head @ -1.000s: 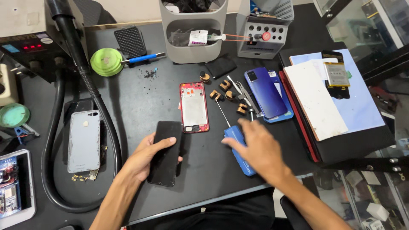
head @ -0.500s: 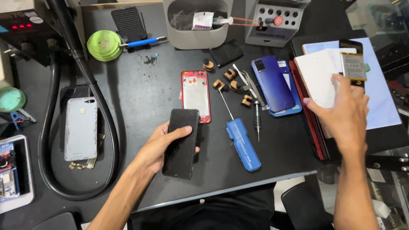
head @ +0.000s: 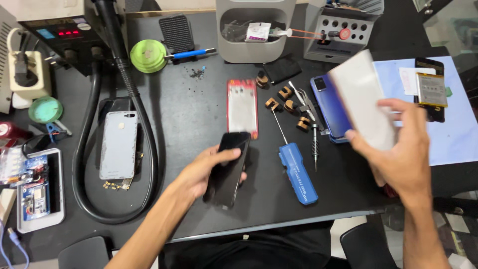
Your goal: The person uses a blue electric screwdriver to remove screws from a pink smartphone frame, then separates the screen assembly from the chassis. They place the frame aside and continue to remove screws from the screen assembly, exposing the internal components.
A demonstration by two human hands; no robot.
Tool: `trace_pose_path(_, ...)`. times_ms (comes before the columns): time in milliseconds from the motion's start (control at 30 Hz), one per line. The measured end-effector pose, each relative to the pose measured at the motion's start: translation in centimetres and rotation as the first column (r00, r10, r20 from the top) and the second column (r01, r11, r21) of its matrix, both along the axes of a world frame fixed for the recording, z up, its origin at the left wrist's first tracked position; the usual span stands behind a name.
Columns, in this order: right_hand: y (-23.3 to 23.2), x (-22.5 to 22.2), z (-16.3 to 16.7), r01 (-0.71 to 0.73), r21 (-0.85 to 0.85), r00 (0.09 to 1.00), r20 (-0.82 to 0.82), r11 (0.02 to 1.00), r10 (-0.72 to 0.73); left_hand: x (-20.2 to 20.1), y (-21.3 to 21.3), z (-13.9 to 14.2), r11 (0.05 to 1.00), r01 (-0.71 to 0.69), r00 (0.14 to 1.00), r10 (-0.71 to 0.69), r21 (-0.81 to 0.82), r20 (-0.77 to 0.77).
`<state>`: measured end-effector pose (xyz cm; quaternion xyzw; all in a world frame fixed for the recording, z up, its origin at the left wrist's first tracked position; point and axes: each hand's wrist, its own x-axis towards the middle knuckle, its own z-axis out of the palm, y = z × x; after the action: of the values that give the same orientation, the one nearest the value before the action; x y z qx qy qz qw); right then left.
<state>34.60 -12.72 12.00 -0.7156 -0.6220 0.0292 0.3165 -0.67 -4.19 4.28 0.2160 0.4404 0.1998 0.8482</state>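
At the far left of the dark table (head: 199,109) we see an opened phone in a white tray (head: 37,192), and just right of it a silver phone back (head: 118,144) lying inside the loop of a thick black hose (head: 84,164). Nearer the middle, our left hand (head: 206,172) is clamped around a black phone (head: 228,169), thumb across its face, holding it just above the table close to the near edge. Directly beyond it lies a red phone frame (head: 242,107), almost touching the black phone's far end. To the right sits a blue-handled tool (head: 298,173), with bare table between it and the left hand. Further right, our right hand (head: 403,149) is raised and closed on a white flat sheet (head: 361,99), tilted above a blue phone (head: 328,104). The two hands are well apart. At the far right a pale blue mat (head: 458,134) reaches the table's right edge.
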Motion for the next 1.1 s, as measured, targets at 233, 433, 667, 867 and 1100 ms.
trace_pose_path(233,1.1,-4.6,0.9,-0.259,-0.203,0.955,-0.198,0.944,0.219,-1.0,2.3,0.6,0.992,-0.06,0.997,0.055,0.112,0.047)
trace_pose_path(433,-0.3,-8.3,0.2,-0.512,-0.195,0.859,-0.131,0.836,0.496,-8.1,0.2,1.5,0.975,-0.195,0.981,0.192,0.107,0.04)
trace_pose_path(667,-2.0,-16.2,-5.2,-0.713,-0.174,0.694,-0.036,0.679,0.719,-12.0,-4.5,1.0,0.989,-0.079,0.993,0.067,0.122,0.095)
trace_pose_path(867,-3.2,-18.5,-6.6,-0.732,-0.182,0.667,0.004,0.657,0.745,-11.4,-5.2,0.8,0.988,-0.101,0.992,0.091,0.116,0.088)
trace_pose_path(1100,-2.0,-17.9,-6.1,-0.754,-0.188,0.642,-0.006,0.629,0.767,-10.3,-5.6,1.1,0.993,-0.085,0.995,0.08,0.085,0.065)
